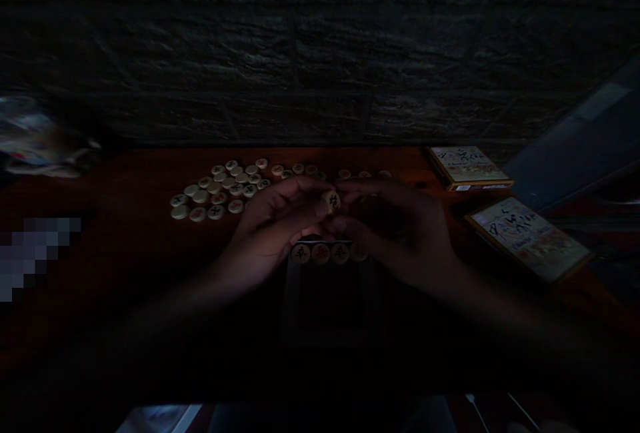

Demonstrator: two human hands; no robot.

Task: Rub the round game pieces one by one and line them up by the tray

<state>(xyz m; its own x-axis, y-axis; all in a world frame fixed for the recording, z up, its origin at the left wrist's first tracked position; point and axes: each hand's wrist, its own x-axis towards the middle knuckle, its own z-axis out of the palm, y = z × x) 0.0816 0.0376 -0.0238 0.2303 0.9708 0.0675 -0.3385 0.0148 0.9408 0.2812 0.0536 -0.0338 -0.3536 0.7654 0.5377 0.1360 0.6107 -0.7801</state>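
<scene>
Reddish desk (125,176) met stone wall (320,46); xiangqi pieces (215,190) lay scattered, two printed boxes (527,240) right; left hand (270,230), right hand (400,236) pinched one piece (331,201).

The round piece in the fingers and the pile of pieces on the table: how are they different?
The round game piece is up in the air where the left hand and right hand meet, but the pile of pieces lies flat on the wooden table. It is alone, while the pile is crowded together. Both are pale discs marked with characters.
</scene>
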